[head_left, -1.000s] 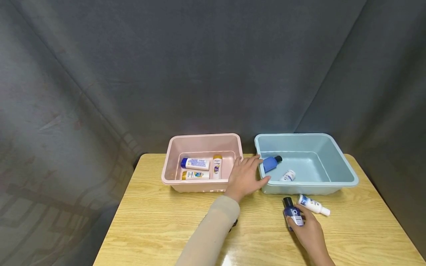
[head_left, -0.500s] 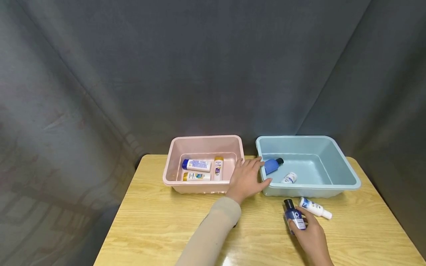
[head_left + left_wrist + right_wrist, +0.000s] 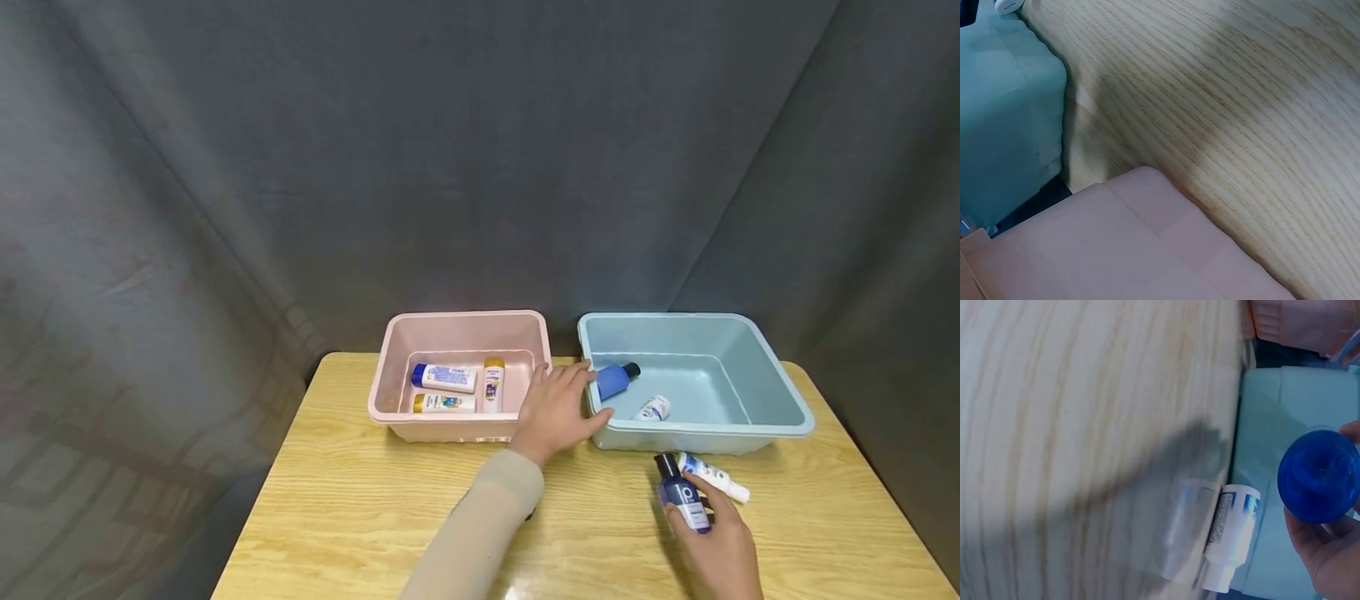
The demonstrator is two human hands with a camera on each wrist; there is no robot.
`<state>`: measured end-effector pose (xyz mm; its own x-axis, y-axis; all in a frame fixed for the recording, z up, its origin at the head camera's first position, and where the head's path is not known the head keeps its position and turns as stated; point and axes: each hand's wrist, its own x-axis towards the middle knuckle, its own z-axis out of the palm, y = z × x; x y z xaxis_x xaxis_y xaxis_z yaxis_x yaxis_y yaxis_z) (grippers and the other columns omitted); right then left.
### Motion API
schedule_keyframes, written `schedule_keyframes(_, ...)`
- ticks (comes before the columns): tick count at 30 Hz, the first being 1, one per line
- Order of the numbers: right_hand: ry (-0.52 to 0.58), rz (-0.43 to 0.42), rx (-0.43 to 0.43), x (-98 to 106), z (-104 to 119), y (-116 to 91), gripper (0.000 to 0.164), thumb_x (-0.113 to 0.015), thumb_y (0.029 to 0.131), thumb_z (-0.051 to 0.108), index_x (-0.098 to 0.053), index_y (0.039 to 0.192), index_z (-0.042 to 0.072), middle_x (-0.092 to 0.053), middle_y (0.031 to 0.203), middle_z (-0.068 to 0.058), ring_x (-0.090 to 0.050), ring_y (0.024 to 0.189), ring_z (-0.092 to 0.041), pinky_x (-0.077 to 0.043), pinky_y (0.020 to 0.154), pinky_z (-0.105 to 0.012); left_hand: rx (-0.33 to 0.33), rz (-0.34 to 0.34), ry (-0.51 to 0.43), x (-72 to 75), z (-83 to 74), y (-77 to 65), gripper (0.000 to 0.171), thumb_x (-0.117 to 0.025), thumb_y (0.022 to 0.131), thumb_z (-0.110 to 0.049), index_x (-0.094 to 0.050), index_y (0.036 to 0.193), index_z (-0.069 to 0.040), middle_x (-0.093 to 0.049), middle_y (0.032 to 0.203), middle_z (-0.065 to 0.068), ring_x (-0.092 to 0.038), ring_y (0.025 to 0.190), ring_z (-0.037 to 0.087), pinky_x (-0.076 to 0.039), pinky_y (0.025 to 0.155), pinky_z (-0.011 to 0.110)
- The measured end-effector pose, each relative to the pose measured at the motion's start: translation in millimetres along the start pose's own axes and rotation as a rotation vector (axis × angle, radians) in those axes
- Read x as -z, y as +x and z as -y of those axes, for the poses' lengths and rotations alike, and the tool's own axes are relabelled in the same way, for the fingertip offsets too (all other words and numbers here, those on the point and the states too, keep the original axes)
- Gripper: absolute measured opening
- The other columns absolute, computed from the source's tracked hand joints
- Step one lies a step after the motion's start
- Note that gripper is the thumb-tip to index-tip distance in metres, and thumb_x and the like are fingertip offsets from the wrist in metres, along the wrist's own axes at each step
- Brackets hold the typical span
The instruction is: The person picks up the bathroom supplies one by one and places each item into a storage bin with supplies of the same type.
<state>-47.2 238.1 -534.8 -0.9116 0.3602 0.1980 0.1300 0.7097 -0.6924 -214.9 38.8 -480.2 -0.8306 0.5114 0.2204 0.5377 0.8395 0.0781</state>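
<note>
My right hand (image 3: 722, 542) grips a dark blue bottle (image 3: 684, 502) with a black cap and white label, thumb on one side and fingers on the other. From the right wrist its round blue base (image 3: 1319, 476) faces the camera. Just behind it on the table lies a white bottle (image 3: 716, 478), partly covered by the dark one. Fingers spread, my left hand (image 3: 553, 412) rests at the gap between the pink bin (image 3: 465, 429) and the light blue bin (image 3: 705, 435). Its thumb reaches the blue bin's near-left rim. The left wrist view shows no hand.
Inside the pink bin lie two white bottles with yellow caps (image 3: 492, 386) and a white tube with a blue cap (image 3: 445, 377). A blue bottle (image 3: 613, 382) and a small white bottle (image 3: 654, 407) lie in the blue bin. A grey curtain (image 3: 480, 167) hangs behind the table (image 3: 360, 517).
My right hand has shifted slightly right with the dark blue bottle, which now overlaps more of the white one. The left hand has kept its place at the bins. The head view has drifted a little.
</note>
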Motion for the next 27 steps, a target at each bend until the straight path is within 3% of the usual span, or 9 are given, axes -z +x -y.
schedule_keyframes(5,0.011,-0.063,0.033,6,2,-1,0.055,-0.080,0.074,0.006,-0.063,0.127,0.005,-0.066,0.105,-0.026,-0.059,0.077,-0.016,-0.043,0.056,-0.025,-0.005,-0.010,0.005,0.4,0.3,-0.2,0.067,-0.037,0.093,-0.071,-0.048,0.146,-0.030,-0.040,0.154,-0.010,-0.043,0.135,0.014,-0.023,0.117,0.046)
schedule_keyframes(9,0.035,-0.149,0.053,9,4,-2,0.056,-0.080,0.071,0.003,-0.066,0.125,0.008,-0.065,0.104,-0.016,-0.047,0.080,0.010,-0.040,0.059,-0.017,-0.008,-0.019,-0.013,-0.4,0.6,-0.2,0.066,-0.041,0.093,-0.069,-0.049,0.145,-0.029,-0.041,0.154,-0.009,-0.044,0.135,0.014,-0.023,0.117,0.046)
schedule_keyframes(12,0.066,-0.193,0.069,12,8,-4,0.057,-0.079,0.069,0.000,-0.066,0.125,0.008,-0.063,0.105,-0.013,-0.040,0.083,0.019,-0.038,0.063,-0.011,-0.010,-0.017,-0.016,-0.7,0.6,-0.6,0.065,-0.041,0.093,-0.069,-0.049,0.145,-0.030,-0.041,0.154,-0.009,-0.044,0.135,0.015,-0.024,0.117,0.047)
schedule_keyframes(22,0.049,-0.197,0.057,26,14,-4,0.059,-0.078,0.070,-0.004,-0.063,0.126,0.003,-0.063,0.111,-0.017,-0.035,0.088,0.022,-0.034,0.066,-0.006,-0.019,-0.018,-0.001,-1.9,-1.3,0.9,0.067,-0.037,0.093,-0.071,-0.050,0.145,-0.030,-0.041,0.153,-0.010,-0.042,0.136,0.015,-0.025,0.116,0.048)
schedule_keyframes(24,0.074,-0.224,0.098,28,14,-3,0.059,-0.078,0.068,-0.006,-0.064,0.124,0.002,-0.064,0.113,0.002,-0.037,0.090,0.021,-0.034,0.070,-0.006,-0.015,-0.018,-0.001,-2.3,-0.7,0.6,0.066,-0.038,0.093,-0.071,-0.050,0.145,-0.030,-0.041,0.153,-0.010,-0.042,0.136,0.015,-0.024,0.117,0.048)
schedule_keyframes(27,0.079,-0.246,0.137,32,15,2,0.059,-0.077,0.067,-0.007,-0.065,0.124,0.001,-0.065,0.115,0.001,-0.036,0.094,0.021,-0.032,0.072,-0.007,-0.010,-0.022,0.004,-2.6,0.4,0.8,0.066,-0.038,0.093,-0.070,-0.050,0.145,-0.030,-0.041,0.153,-0.010,-0.043,0.136,0.016,-0.024,0.117,0.048)
